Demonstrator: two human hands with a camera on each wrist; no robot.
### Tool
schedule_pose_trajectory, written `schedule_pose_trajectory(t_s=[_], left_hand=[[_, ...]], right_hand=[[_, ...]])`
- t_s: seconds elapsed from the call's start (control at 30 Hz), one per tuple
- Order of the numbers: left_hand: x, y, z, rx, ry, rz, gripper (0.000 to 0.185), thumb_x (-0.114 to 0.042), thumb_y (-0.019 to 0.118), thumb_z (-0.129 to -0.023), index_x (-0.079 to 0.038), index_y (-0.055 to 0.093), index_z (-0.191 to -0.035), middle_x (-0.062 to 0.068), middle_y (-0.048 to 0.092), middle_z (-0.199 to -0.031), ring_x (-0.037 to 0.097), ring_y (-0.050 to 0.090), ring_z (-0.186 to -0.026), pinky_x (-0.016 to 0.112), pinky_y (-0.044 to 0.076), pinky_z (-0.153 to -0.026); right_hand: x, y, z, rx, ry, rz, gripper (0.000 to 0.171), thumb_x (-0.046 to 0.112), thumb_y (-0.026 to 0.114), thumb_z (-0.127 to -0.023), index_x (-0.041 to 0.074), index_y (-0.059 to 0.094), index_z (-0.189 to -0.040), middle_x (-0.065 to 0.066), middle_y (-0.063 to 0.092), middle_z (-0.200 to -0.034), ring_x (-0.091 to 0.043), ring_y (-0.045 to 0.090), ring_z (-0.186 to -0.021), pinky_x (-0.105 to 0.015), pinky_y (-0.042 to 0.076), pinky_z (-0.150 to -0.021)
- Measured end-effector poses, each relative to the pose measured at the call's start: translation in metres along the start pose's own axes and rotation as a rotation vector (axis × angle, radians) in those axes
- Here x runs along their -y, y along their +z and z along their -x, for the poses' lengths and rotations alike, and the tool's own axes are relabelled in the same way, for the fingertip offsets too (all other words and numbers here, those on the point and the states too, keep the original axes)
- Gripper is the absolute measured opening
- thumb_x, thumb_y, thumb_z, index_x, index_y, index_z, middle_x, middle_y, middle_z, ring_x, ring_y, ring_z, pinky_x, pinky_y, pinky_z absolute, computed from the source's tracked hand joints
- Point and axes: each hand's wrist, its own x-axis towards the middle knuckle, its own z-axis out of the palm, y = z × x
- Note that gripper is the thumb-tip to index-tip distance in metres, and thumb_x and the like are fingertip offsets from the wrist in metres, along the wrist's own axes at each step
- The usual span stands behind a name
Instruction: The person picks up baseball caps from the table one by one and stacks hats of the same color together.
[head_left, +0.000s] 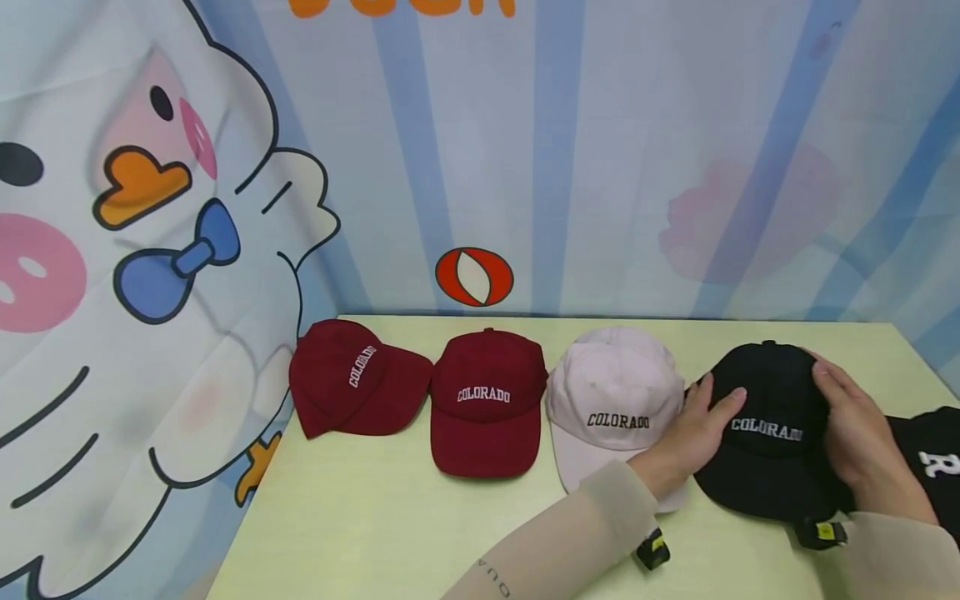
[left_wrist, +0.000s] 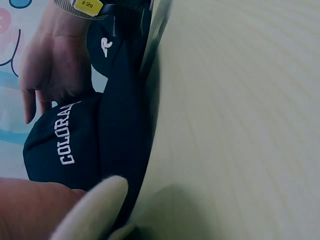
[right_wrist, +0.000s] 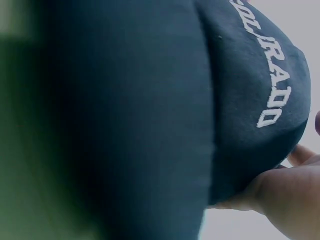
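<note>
A black baseball cap (head_left: 771,392) with white COLORADO lettering stands at the right of the table, brim toward me, between both hands. My left hand (head_left: 693,429) grips its left side, thumb over the front panel and fingers partly out of sight behind. On the other side, my right hand (head_left: 851,425) holds the crown, its fingers reaching toward the back. In the left wrist view the right hand (left_wrist: 57,65) touches the cap's far side. Close up in the right wrist view, the brim (right_wrist: 135,120) fills the middle, with the right hand (right_wrist: 295,195) against the crown.
A pale pink COLORADO cap (head_left: 618,383) sits just left, partly behind the left forearm. Farther left are two dark red caps, one facing front (head_left: 487,442) and one turned sideways (head_left: 337,358). Another black cap (head_left: 926,450) with a white R lies at the right edge.
</note>
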Motion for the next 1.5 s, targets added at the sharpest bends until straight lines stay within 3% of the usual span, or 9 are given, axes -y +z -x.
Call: schedule_pose_trajectory(t_s=[0.1, 0.43, 0.67, 0.83, 0.97, 1.2, 1.3, 1.4, 1.5], left_hand=[[0.002, -0.001, 0.0, -0.007, -0.008, -0.011, 0.069, -0.059, 0.048, -0.103, -0.032, 0.029, -0.164, -0.011, 0.024, -0.171, 0.009, 0.019, -0.159, 0.034, 0.022, -0.128], [-0.003, -0.01, 0.012, 0.021, 0.016, 0.032, 0.068, -0.059, 0.049, -0.103, -0.038, 0.027, -0.163, -0.018, 0.022, -0.17, 0.006, 0.015, -0.159, 0.037, 0.02, -0.129], [-0.015, -0.032, 0.032, 0.138, 0.148, 0.003, 0.065, -0.053, 0.043, -0.107, -0.032, 0.023, -0.165, -0.016, 0.022, -0.17, 0.003, 0.017, -0.158, 0.034, 0.022, -0.128], [-0.017, -0.059, 0.046, 0.168, 0.262, -0.056, 0.066, -0.051, 0.039, -0.109, -0.028, 0.018, -0.167, -0.012, 0.016, -0.172, 0.004, 0.014, -0.158, 0.031, 0.022, -0.128], [-0.013, -0.084, 0.057, 0.155, 0.317, -0.069, 0.067, -0.047, 0.039, -0.11, -0.023, 0.014, -0.168, -0.009, 0.013, -0.174, 0.007, 0.011, -0.159, 0.034, 0.019, -0.13], [-0.002, -0.126, 0.077, 0.057, 0.341, -0.106, 0.069, -0.046, 0.039, -0.109, -0.019, 0.014, -0.168, -0.002, 0.013, -0.175, 0.017, 0.012, -0.161, 0.05, 0.018, -0.13], [0.001, -0.142, 0.085, 0.024, 0.353, -0.105, 0.069, -0.042, 0.041, -0.109, -0.018, 0.015, -0.168, 0.0, 0.013, -0.174, 0.021, 0.01, -0.162, 0.055, 0.014, -0.13], [0.004, -0.158, 0.091, -0.006, 0.361, -0.099, 0.069, -0.04, 0.043, -0.109, -0.018, 0.015, -0.168, -0.001, 0.012, -0.174, 0.021, 0.005, -0.162, 0.055, 0.011, -0.13], [0.008, -0.176, 0.097, -0.046, 0.361, -0.099, 0.068, -0.039, 0.043, -0.109, -0.02, 0.014, -0.168, -0.002, 0.011, -0.174, 0.02, 0.003, -0.163, 0.054, 0.011, -0.13]], right_hand=[[-0.003, 0.005, -0.001, 0.027, -0.025, 0.023, 0.061, 0.048, 0.041, -0.109, 0.038, 0.019, -0.165, 0.024, 0.013, -0.169, 0.005, 0.003, -0.156, -0.021, -0.009, -0.127], [0.007, 0.01, 0.003, -0.16, -0.041, 0.164, 0.062, 0.052, 0.047, -0.106, 0.038, 0.026, -0.163, 0.019, 0.002, -0.173, -0.009, -0.013, -0.16, -0.029, -0.011, -0.128], [0.019, 0.025, 0.007, -0.396, -0.068, 0.406, 0.053, 0.047, 0.036, -0.111, 0.04, 0.027, -0.162, 0.007, 0.016, -0.174, -0.021, 0.006, -0.163, -0.046, 0.001, -0.132], [0.038, 0.047, 0.019, -0.426, -0.112, 0.456, 0.051, 0.038, 0.034, -0.113, 0.035, 0.029, -0.163, 0.005, 0.022, -0.173, -0.019, 0.012, -0.162, -0.046, 0.003, -0.132], [0.047, 0.069, 0.034, -0.353, -0.181, 0.471, 0.05, 0.039, 0.035, -0.113, 0.036, 0.031, -0.162, 0.01, 0.023, -0.172, -0.018, 0.013, -0.162, -0.047, 0.003, -0.132], [0.044, 0.108, 0.049, -0.106, -0.334, 0.539, 0.051, 0.038, 0.04, -0.112, 0.026, 0.036, -0.161, 0.005, 0.031, -0.168, -0.008, 0.024, -0.157, -0.004, 0.024, -0.111], [0.039, 0.133, 0.053, -0.038, -0.344, 0.533, 0.051, 0.037, 0.044, -0.112, 0.022, 0.039, -0.16, -0.002, 0.028, -0.171, -0.02, 0.017, -0.161, -0.027, 0.019, -0.128], [0.035, 0.158, 0.056, 0.027, -0.324, 0.513, 0.052, 0.036, 0.047, -0.111, 0.015, 0.043, -0.158, -0.01, 0.028, -0.17, -0.032, 0.015, -0.16, -0.06, 0.017, -0.126], [0.03, 0.181, 0.057, 0.086, -0.319, 0.506, 0.051, 0.034, 0.051, -0.11, 0.009, 0.047, -0.154, -0.015, 0.034, -0.167, -0.036, 0.019, -0.159, -0.062, 0.021, -0.124]])
